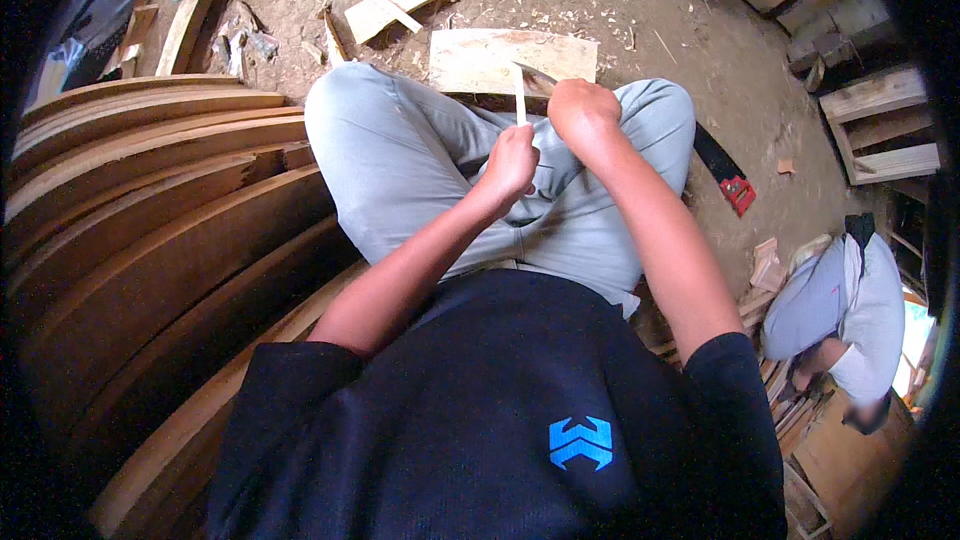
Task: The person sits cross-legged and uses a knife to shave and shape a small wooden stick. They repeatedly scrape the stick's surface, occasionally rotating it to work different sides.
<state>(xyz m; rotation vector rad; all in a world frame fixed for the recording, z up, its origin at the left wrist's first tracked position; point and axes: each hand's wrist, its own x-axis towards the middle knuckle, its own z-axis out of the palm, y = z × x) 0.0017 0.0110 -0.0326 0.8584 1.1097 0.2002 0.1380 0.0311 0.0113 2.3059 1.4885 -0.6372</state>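
Observation:
My left hand [512, 162] is closed around a thin pale wooden stick [521, 102], which points up and away from my lap. Close by on its right, my right hand [584, 112] grips a knife [536, 72]. Its handle is hidden in my fist, and the blade angles left toward the upper end of the stick; whether the two touch, I cannot tell. Just beyond my crossed legs lies a flat light wooden board [465, 57], behind the stick and blade in this view.
Long planks [170, 230] are stacked at my left. A handsaw [737, 192] with a red handle lies by my right knee. Wood offcuts [395, 8] and shavings litter the dirt floor. Another person [850, 305] is at the right, beside timber; wooden frames [885, 125] stand far right.

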